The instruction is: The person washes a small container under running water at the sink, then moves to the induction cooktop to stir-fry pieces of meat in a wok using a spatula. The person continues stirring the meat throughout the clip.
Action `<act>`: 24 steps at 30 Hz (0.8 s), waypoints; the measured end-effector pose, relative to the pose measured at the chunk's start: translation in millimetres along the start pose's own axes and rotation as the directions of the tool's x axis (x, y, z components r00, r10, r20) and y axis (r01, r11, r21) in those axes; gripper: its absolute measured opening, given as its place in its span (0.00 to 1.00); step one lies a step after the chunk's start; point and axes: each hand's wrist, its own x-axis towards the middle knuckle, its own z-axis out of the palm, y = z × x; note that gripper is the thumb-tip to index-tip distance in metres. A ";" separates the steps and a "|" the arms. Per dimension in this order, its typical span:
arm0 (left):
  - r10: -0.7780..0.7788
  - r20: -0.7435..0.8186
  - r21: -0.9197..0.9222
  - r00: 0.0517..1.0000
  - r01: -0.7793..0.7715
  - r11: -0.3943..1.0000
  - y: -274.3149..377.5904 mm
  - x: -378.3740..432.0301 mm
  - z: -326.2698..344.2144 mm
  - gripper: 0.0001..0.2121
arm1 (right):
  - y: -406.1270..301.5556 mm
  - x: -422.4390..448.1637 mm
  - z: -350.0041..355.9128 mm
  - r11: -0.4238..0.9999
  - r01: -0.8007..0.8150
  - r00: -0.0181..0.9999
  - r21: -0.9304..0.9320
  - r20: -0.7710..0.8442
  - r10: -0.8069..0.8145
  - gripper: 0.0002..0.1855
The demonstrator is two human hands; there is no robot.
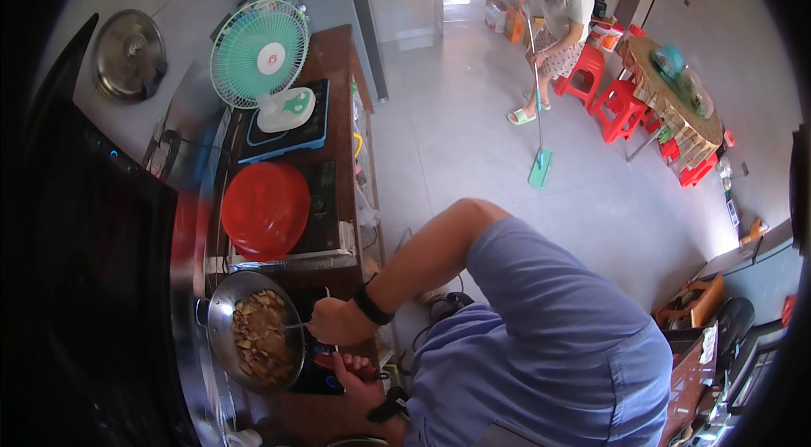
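Observation:
A metal wok (220, 326) holds chopped, browned food in sauce (263, 336). My right hand (342, 321), with a black band at the wrist, grips a metal cooking utensil (296, 325) whose far end reaches into the food; its tip is hidden. Closer to my body, my left hand (360, 383) is closed around the wok's reddish-brown handle (325, 361). Under and beside the wok lies a dark cooktop (317, 378), partly covered by the pan and my hands.
Beside the wok, a red plastic basin (266, 211) rests on another cooktop. Beyond it a green fan (260, 57) stands on a blue-edged cooktop (323, 124). A person (564, 22) holds a flat mop (540, 168) near red stools (614, 108) and a cloth-covered table (652, 82).

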 end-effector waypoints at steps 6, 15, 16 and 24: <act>0.043 -0.021 0.076 0.999 -0.042 0.996 -0.6 -3.8 2.4 0.13 | 10.7 48.0 37.8 0.988 -0.068 0.997 0.136 -0.032 0.073 0.13; 0.036 -0.032 0.085 0.999 -0.033 0.996 -2.6 8.7 0.8 0.13 | -18.9 87.5 76.7 0.980 -0.126 0.968 0.152 -0.198 0.155 0.06; 0.031 -0.037 0.093 0.999 -0.027 0.995 -1.4 7.3 2.4 0.13 | -17.7 85.3 73.4 0.985 -0.075 0.986 0.156 -0.136 0.097 0.07; -0.045 -0.006 0.023 0.999 0.045 0.999 7.5 1.1 10.2 0.12 | 14.4 7.4 30.4 0.795 0.431 0.809 0.426 -0.574 -0.130 0.11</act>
